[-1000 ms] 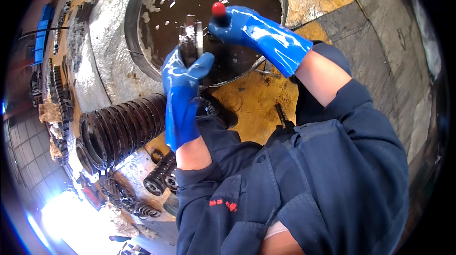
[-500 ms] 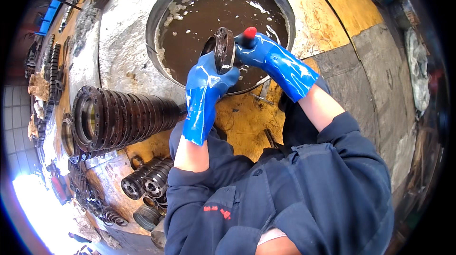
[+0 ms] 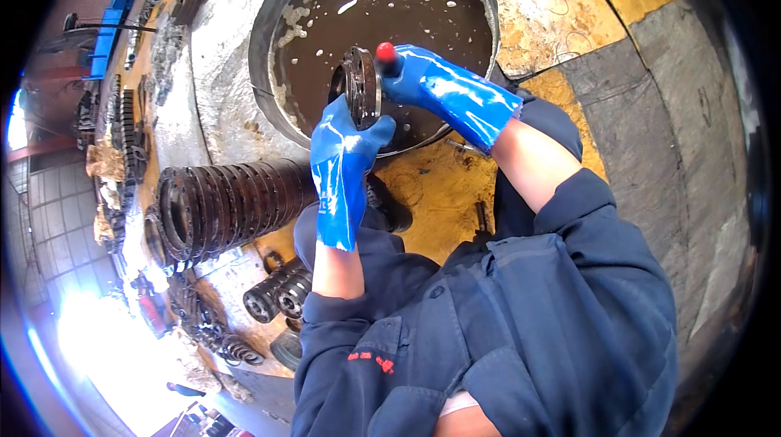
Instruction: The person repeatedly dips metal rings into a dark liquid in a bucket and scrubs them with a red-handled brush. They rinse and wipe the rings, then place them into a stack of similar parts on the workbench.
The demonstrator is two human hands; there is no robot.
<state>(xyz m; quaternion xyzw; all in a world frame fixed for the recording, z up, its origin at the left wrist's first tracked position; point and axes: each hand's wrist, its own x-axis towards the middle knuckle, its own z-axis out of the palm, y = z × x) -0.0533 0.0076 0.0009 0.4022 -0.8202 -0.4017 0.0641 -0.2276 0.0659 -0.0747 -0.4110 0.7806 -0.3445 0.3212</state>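
Observation:
Both my hands wear long blue rubber gloves. My left hand is closed round the lower side of a dark, oily flanged metal ring, which stands on edge. Against the ring's right side, my right hand grips a tool by its dark handle with a red end; the tool's working end is hidden, so I cannot tell its kind. Ring and hands are above the near part of a large round metal tub of brown liquid with floating foam.
Left of my left forearm lies a long row of dark flanged rings. Smaller metal cylinders lie below it. Chain-like parts and a blue metal piece are at the far left. Grey matting covers the right side.
My view has turned slightly, so the row of rings appears farther right. Both hands have shifted a little left in the picture, still holding the ring and the red-ended tool.

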